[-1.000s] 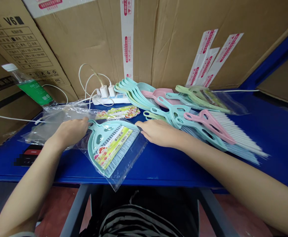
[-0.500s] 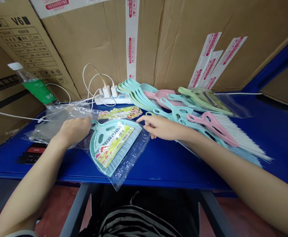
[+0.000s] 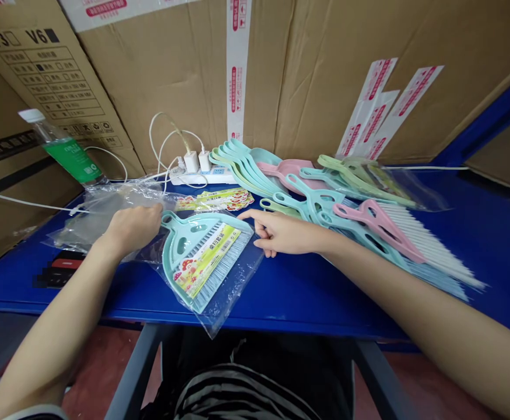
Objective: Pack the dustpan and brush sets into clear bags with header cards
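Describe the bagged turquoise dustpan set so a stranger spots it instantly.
On the blue tabletop, find the person's left hand and right hand. Between them lies a turquoise plastic dustpan-and-brush set with a yellow printed card across it. Its clear plastic bag separates it from the loose pastel dustpans behind, its turquoise colour from the bagged green dustpan at right.

- Blue worktop across the view.
- Clear bottle, white-capped and green-labelled, at the far left.
- White power strip at the back, two white chargers plugged in, cables trailing left.
- Cardboard box behind, with red-and-white tape; beside it, a carton printed "V6".
- Black-and-red object, left.
- Red floor below.
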`<state>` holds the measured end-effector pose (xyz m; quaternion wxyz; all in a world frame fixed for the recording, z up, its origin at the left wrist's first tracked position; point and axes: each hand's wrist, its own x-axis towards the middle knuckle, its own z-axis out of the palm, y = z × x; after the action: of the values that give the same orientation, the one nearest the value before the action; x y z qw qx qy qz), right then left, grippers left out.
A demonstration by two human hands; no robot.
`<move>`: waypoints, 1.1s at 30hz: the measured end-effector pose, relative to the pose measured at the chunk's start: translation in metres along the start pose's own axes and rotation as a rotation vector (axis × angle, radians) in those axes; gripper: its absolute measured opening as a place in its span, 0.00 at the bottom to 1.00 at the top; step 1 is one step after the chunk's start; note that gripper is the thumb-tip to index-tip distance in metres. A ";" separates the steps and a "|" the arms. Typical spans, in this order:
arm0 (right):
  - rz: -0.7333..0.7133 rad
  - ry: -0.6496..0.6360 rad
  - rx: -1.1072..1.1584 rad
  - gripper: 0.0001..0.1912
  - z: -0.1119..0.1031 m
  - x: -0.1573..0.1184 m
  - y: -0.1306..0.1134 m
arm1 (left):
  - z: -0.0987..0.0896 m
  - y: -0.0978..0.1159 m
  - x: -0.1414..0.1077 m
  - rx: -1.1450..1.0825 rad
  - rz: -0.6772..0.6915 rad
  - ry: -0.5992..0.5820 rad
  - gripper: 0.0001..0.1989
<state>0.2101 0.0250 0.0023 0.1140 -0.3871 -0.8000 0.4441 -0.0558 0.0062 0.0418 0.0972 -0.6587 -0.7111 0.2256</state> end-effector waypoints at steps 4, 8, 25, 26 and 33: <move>0.035 -0.015 -0.011 0.33 0.000 0.001 -0.001 | 0.003 -0.003 0.003 -0.015 -0.009 0.010 0.21; 0.123 -0.018 -0.038 0.32 -0.001 0.000 -0.008 | 0.003 -0.005 0.004 -0.017 -0.029 0.025 0.21; 0.022 -0.071 -0.272 0.35 -0.007 -0.005 -0.008 | 0.004 -0.002 0.003 -0.049 -0.033 0.066 0.21; 0.016 -0.074 -0.274 0.35 -0.007 -0.005 -0.008 | 0.004 -0.001 0.002 -0.052 -0.038 0.065 0.21; -0.033 -0.095 -0.267 0.34 -0.010 -0.006 -0.005 | 0.002 0.000 0.002 -0.015 -0.041 0.040 0.20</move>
<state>0.2165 0.0253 0.0128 0.0309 -0.3643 -0.8626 0.3497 -0.0571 0.0075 0.0397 0.1112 -0.6491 -0.7241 0.2050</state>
